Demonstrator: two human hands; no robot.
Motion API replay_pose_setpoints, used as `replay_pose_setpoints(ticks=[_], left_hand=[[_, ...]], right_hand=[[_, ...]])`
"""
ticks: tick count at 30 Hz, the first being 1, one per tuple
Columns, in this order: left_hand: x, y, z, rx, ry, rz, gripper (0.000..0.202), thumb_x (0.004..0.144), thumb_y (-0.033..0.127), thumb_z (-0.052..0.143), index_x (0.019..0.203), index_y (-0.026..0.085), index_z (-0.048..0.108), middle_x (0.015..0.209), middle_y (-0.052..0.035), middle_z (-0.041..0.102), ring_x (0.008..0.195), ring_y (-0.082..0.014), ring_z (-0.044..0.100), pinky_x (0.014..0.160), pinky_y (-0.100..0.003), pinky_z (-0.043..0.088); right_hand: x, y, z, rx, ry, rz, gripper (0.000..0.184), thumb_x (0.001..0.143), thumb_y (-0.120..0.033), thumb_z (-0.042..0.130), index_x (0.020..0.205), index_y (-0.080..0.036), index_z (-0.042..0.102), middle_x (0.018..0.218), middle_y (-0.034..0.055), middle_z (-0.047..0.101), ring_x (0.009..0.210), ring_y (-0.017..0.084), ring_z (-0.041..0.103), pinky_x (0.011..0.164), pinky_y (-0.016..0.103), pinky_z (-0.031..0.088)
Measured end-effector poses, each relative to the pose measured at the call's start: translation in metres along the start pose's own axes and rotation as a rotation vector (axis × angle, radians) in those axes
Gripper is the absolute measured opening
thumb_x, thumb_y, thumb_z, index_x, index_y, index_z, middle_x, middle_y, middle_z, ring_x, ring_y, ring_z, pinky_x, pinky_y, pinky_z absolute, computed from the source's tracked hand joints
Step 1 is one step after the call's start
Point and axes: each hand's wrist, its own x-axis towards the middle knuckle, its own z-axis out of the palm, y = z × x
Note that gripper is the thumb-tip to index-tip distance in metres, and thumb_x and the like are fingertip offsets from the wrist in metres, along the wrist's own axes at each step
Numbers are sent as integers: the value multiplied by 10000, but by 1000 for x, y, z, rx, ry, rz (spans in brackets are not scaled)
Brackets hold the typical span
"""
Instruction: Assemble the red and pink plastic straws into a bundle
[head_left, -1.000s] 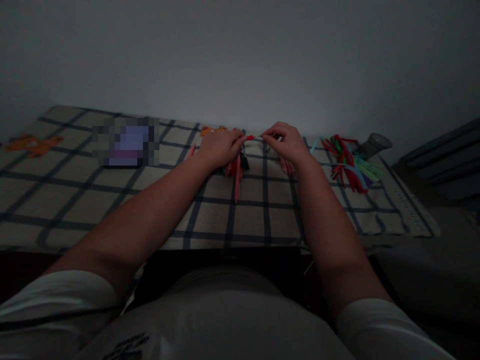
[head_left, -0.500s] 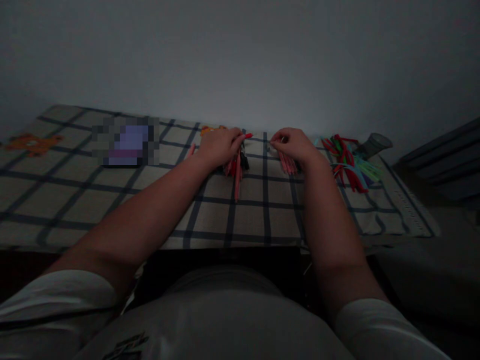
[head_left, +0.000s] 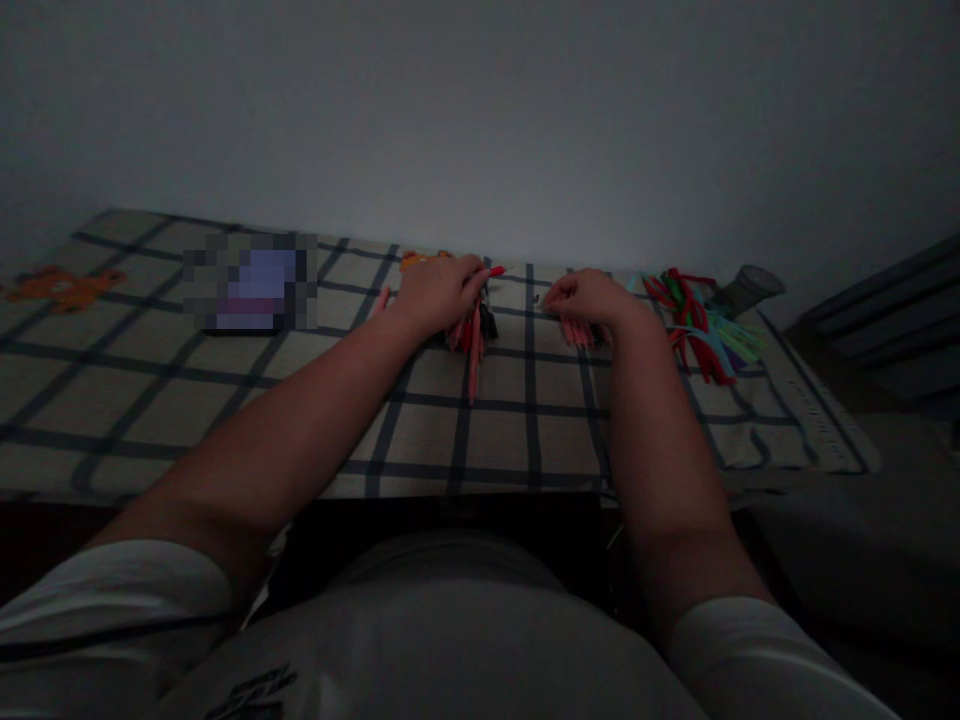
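Observation:
My left hand (head_left: 441,292) is closed on a red pen (head_left: 496,271), whose slim tip points right. Under and in front of that hand lies a bundle of pink, red and black pens (head_left: 474,365), partly hidden by the palm. My right hand (head_left: 589,297) has thumb and fingertips pinched together low over the cloth. What sits in the pinch is too small and dark to make out; a tiny dark bit shows just left of the fingertips. Beneath this hand is a row of pink pens (head_left: 576,332), their far ends covered by the fingers.
A checked cloth (head_left: 495,440) covers the table against a wall. Right of my right hand lie red, green and blue strips (head_left: 697,340) beside a tipped cup-like container (head_left: 750,287). On the left are a blurred-out purple item (head_left: 259,290) and an orange bear-shaped piece (head_left: 66,288).
My right hand has shifted slightly down and right, its fingertips now lower over the pink pens. My left hand and the red pen have stayed in place.

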Motion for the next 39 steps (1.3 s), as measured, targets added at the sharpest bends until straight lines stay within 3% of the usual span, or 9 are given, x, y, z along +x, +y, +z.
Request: replay_pose_setpoints(ticks=[7,13,18,27,32,37,39], left_hand=[[2,-5,6,-43,34,28,588,1254,600,405,1409,261,860,1330,-159,902,1220,-369,811,1040,-459,575],[0,-1,1,-31,1,6,561,1257,561,419,1425,248,853,1379,-169,891,1278,-376,814,1091,-459,558],[0,0,0,-31,0,-1,559,1258,571,421,1423,259,854,1365,-161,894,1261,-368,812,1093,-455,564],[-1,0,-2,-32,-12,10,554,1253,553,422,1440,257,850,1368,-155,897,1269,-360,816,1094,-444,573],[-1,-1,0,-27,5,28,581,1246,572,407,1456,261,851,1360,-157,902,1256,-369,819,1090,-458,575],[2,-8,7,-59,41,55,578,1235,619,434,1443,286,859,1299,-143,914,1226,-356,812,1066,-444,574],[2,-8,8,-56,38,52,568,1236,614,444,1452,290,857,1311,-143,914,1228,-354,811,1063,-440,569]], right_hand=[[-1,-4,1,-34,-22,70,169,1000,-115,804,1072,-143,954,857,88,883,724,209,752,690,317,537],[-3,-11,0,-57,-19,34,229,1040,-146,794,1179,-108,971,896,116,902,749,214,772,750,315,578],[-4,-14,3,-115,-28,55,256,1057,-156,765,1197,-114,975,744,98,844,724,236,791,791,330,611],[1,-14,6,-187,-12,71,280,1057,-136,765,1250,-99,964,1099,200,945,1001,284,887,868,342,616],[5,-8,8,-160,14,37,273,1017,-147,783,1216,-133,970,1077,177,941,974,288,873,900,368,634],[7,-2,7,-105,38,34,219,984,-146,794,1122,-142,965,929,140,892,904,284,835,899,377,612],[8,-2,6,-71,93,16,217,1013,-186,775,1121,-135,955,986,159,891,970,304,833,944,391,614]])
